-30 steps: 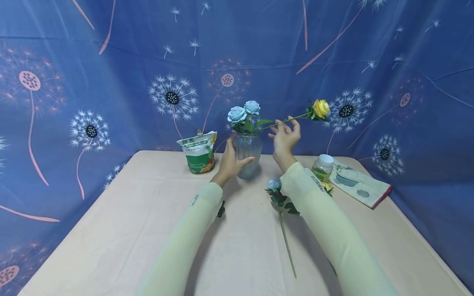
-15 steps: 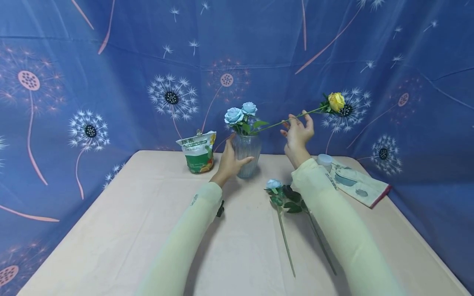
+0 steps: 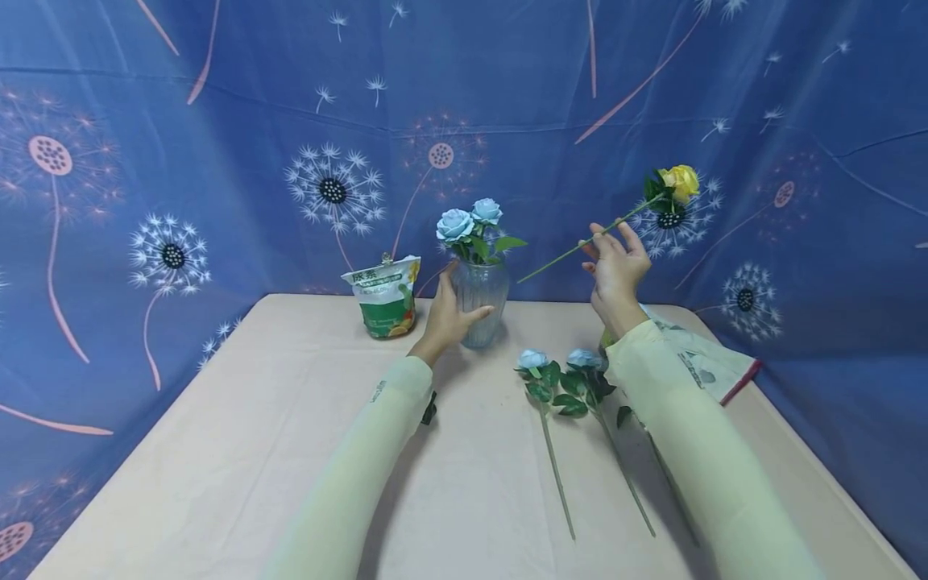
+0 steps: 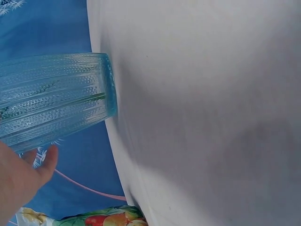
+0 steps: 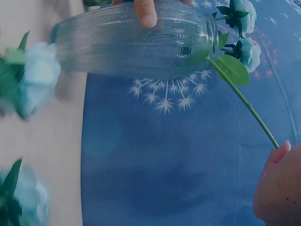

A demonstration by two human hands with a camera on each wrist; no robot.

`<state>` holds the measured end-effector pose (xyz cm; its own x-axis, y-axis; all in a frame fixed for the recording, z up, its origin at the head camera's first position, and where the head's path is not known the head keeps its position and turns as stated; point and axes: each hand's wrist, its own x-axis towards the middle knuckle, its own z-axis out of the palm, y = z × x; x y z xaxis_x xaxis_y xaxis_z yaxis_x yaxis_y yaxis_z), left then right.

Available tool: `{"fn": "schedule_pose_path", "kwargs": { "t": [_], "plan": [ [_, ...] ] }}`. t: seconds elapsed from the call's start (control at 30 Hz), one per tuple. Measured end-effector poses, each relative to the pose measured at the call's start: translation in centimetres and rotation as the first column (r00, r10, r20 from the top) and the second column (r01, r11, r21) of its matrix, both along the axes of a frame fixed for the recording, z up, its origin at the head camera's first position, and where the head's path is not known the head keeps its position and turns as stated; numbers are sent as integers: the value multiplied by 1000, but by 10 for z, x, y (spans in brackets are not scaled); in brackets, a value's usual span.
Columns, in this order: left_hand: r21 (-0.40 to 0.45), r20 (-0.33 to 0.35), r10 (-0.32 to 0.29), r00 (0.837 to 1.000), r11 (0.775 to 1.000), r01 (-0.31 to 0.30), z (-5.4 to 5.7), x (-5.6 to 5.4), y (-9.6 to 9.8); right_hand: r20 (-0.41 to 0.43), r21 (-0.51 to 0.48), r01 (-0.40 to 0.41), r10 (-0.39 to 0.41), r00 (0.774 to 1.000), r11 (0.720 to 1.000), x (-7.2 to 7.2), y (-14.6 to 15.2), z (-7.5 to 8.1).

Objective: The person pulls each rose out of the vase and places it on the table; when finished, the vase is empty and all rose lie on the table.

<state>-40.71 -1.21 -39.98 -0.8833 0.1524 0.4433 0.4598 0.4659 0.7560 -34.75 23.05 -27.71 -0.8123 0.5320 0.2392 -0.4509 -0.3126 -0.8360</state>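
A ribbed clear glass vase [image 3: 487, 302] stands upright at the back of the table, with two blue roses [image 3: 454, 225] in it. My left hand [image 3: 444, 321] holds the vase from its left side, thumb across the front. In the left wrist view a single green stem shows through the vase [image 4: 56, 89]. To the right, my right hand [image 3: 618, 274] pinches the stem of a yellow rose [image 3: 680, 184] in the air. Its bloom points up and right, and its lower stem end hangs right of the vase mouth, apart from it in the head view.
Two blue roses [image 3: 532, 360] lie on the table before the vase, beside another stem [image 3: 670, 475] partly under my right sleeve. Left of the vase stands a green-and-white printed bag [image 3: 386, 302]. A folded printed cloth [image 3: 714, 358] lies at right, partly hidden by my right arm.
My right hand has moved right with the yellow rose, and its stem end has come away from the vase mouth. The left hand stays on the vase.
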Motion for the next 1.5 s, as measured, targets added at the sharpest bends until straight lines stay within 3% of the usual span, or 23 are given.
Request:
{"fn": "schedule_pose_path", "kwargs": {
  "t": [0.23, 0.77, 1.13, 1.23, 1.5],
  "plan": [
    [13, 8, 2, 1000, 1000, -2, 0, 0, -1, -12, 92, 6, -5, 1000, 996, 19, 8, -7],
    [-72, 18, -16, 1000, 997, 18, 10, 5, -4, 110, 265, -175, 150, 983, 948, 80, 29, -22],
    [-66, 23, -29, 999, 997, 30, 17, 5, -4, 254, 455, -288, 187, 949, 843, 118, 63, -26],
    [-68, 24, -20, 1000, 997, 21, 17, 5, -4, 304, 511, -315, 174, 937, 800, 128, 74, -27],
    [-56, -26, -16, 1000, 998, 14, 21, 1, -3, 447, 630, -422, 140, 884, 652, 154, 109, -33]
  ]
}}
